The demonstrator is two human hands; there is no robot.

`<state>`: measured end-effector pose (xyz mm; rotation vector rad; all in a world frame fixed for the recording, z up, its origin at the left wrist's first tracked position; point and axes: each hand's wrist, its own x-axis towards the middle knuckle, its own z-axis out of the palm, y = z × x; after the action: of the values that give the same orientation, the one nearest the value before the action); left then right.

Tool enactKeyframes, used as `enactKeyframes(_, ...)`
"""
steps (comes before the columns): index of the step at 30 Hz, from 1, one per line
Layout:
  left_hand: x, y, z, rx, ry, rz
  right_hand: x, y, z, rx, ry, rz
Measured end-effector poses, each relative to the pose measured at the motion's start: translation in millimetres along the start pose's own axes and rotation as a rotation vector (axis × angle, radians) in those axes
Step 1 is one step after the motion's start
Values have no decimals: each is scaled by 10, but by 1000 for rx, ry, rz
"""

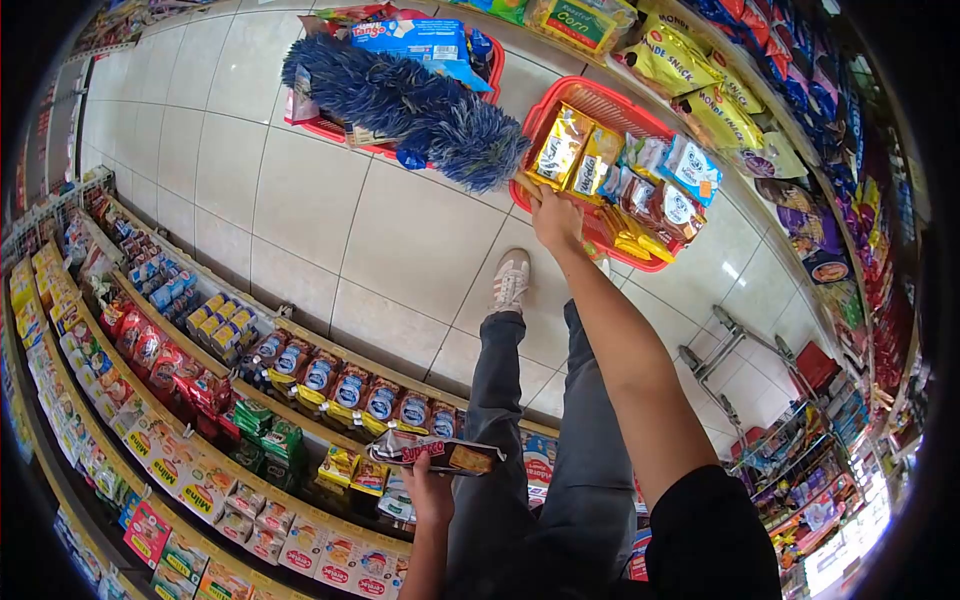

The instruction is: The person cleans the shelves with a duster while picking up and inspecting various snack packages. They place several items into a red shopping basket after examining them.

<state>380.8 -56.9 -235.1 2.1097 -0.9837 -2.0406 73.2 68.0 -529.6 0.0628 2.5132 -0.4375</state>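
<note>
My right hand (556,217) is closed round the handle of a feather duster (400,100) with fluffy dark blue bristles. The duster stretches away to the left, over the gap between two red baskets. My left hand (430,492) grips a dark snack packet (436,452) with red lettering, close to the shelf edge at my left leg. Just beyond my right hand stands a red basket (537,115) holding yellow, white-blue and brown snack packs (640,190). Behind the duster, a second red basket (497,62) contains a blue Tango box (412,42) and other packs.
On the left, tiered shelves (330,405) carry rows of biscuit packs and boxes. A rack of hanging snack bags (700,95) lines the right. Tiled floor (390,235) runs between, under my shoe (511,280). A metal trolley frame (722,365) stands at lower right.
</note>
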Motion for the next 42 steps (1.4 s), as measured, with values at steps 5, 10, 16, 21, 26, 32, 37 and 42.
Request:
enactKeyframes(5,67,-4,164,21,5,44,81,182,295,11,-25,-6)
enactKeyframes(10,128,-81,248,176,-68,79,41,222,192,56,-49,-15)
enactKeyframes(16,58,-69,380,-85,-217,-46,-564,313,-18,550,400,-80)
enactKeyframes(21,-42,132,497,-206,-365,-76,-2238,678,285,1899,-507,589)
enactKeyframes(26,-306,626,660,-143,-673,-126,-2761,609,-572,2062,-849,665)
enactKeyframes(32,-808,1269,998,-92,-962,-13,-2997,903,-1222,1249,-558,475)
enactKeyframes(37,-1545,1877,1495,71,-1330,106,-3447,53,-2910,1471,-508,162)
enactKeyframes(42,-2083,2077,1844,123,-1768,-54,-4217,-603,-4268,2064,-392,-190)
